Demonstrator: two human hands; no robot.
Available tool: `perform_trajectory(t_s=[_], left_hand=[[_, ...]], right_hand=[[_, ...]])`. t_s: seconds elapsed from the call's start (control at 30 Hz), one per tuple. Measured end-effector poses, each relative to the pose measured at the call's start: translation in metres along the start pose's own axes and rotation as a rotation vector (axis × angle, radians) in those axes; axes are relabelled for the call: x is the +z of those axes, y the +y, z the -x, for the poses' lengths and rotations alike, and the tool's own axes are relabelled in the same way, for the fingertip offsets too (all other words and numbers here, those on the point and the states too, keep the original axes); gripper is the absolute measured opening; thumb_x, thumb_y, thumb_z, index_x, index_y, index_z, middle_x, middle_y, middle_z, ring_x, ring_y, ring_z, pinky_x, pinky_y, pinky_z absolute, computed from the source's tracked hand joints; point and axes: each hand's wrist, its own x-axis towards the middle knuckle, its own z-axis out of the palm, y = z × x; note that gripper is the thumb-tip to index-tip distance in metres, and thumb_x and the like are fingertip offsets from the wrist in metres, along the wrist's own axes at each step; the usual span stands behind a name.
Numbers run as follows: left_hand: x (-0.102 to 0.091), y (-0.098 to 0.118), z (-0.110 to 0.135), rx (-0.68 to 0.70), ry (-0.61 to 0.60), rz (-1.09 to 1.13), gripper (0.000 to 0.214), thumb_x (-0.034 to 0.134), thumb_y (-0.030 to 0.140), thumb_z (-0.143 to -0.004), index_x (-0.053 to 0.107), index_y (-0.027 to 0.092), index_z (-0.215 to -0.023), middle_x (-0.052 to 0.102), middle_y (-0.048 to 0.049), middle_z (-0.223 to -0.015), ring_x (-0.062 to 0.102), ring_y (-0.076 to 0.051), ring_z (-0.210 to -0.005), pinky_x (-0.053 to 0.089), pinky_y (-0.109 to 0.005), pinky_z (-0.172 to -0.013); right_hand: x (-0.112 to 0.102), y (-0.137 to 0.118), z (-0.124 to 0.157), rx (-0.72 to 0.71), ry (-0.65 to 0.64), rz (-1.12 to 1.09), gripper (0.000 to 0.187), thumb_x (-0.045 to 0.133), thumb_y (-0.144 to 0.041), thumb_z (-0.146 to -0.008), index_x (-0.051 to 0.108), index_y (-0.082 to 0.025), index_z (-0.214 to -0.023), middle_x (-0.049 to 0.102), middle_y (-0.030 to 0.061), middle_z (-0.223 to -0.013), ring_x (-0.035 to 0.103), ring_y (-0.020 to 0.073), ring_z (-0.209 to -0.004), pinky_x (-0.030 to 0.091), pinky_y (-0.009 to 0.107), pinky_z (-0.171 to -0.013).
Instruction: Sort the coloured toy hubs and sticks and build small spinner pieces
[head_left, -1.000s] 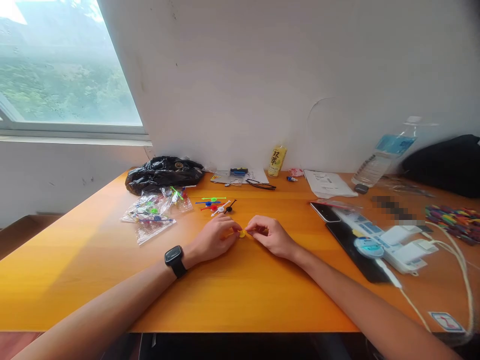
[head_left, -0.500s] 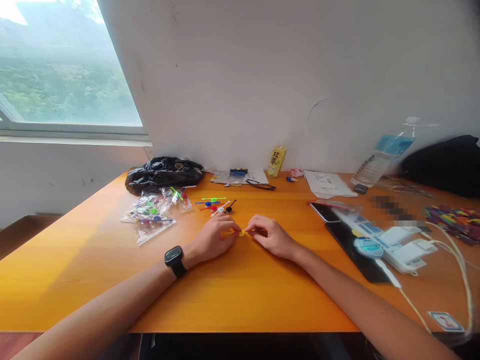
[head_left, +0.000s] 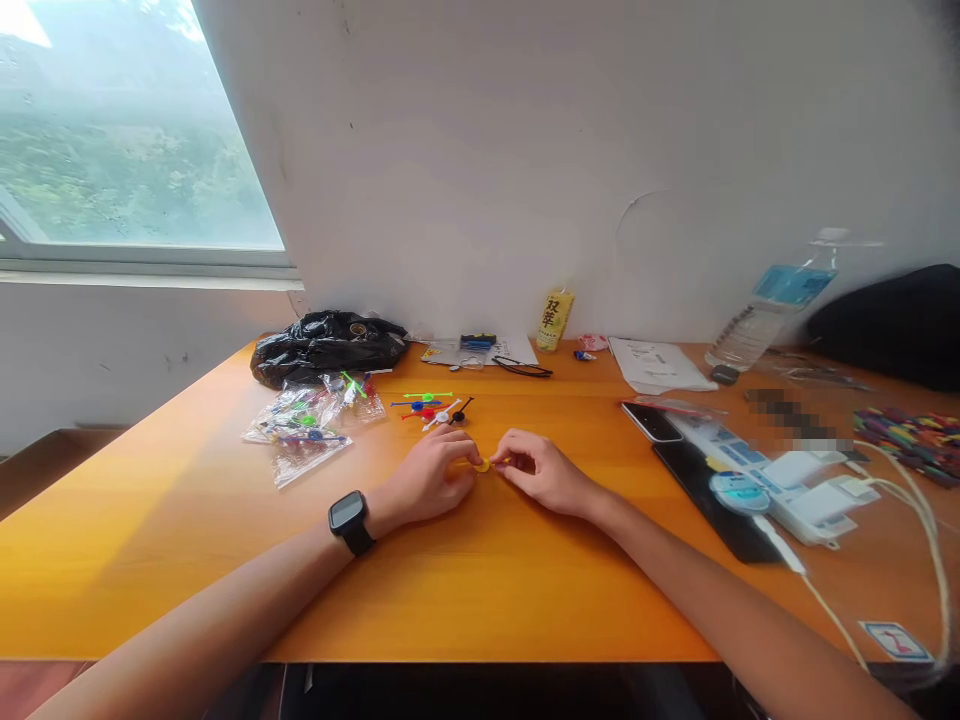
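Yellow piece (head_left: 484, 466) turned (slightly), view shifted

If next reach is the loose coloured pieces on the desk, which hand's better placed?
Left, I'd say: the left hand lies close beside the loose coloured pieces, while the right hand is farther off. Both have fingertips at the yellow piece, so neither looks free.

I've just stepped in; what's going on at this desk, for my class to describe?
A person's left hand and right hand pinch a small yellow piece between them. Just beyond lie loose pieces in green, blue, red, white and black. Clear bags of more colourful parts lie farther left.
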Motion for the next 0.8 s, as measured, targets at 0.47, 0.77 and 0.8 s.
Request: perform_trajectory(t_s=[0.47, 0.77, 0.8], left_hand=[[0.001, 0.001, -0.001, 0.022, -0.05, -0.049, 0.027, 0.063, 0.008, -0.078, 0.068, 0.024, -0.099, 0.073, -0.0058, -0.1, 0.066, -0.025, -0.097, 0.054, -0.038, -0.089], [-0.009, 0.009, 0.005, 0.01, 0.207, -0.053, 0.031, 0.056, 0.02, -0.1, 0.058, 0.025, -0.131, 0.065, -0.0097, -0.131, 0.055, -0.03, -0.127, 0.044, -0.047, -0.111], [-0.01, 0.01, 0.005, -0.008, 0.241, -0.053, 0.029, 0.053, 0.021, -0.102, 0.058, 0.025, -0.131, 0.065, -0.0096, -0.131, 0.054, -0.029, -0.126, 0.044, -0.047, -0.11]], right_hand=[[0.002, 0.002, -0.001, 0.018, 0.005, 0.019, 0.012, 0.067, -0.032, -0.095, 0.073, -0.022, -0.089, 0.064, 0.0031, -0.091, 0.055, 0.016, -0.075, 0.046, 0.03, -0.07], [-0.012, -0.004, -0.004, 0.307, 0.079, -0.269, 0.045, 0.064, -0.062, -0.094, 0.071, -0.022, -0.114, 0.068, 0.0005, -0.078, 0.05, 0.0129, -0.055, 0.048, 0.029, -0.059], [-0.015, -0.005, -0.004, 0.359, 0.073, -0.366, 0.049, 0.061, -0.066, -0.095, 0.072, -0.021, -0.11, 0.058, -0.004, -0.06, 0.039, 0.0115, -0.046, 0.043, 0.028, -0.052]])
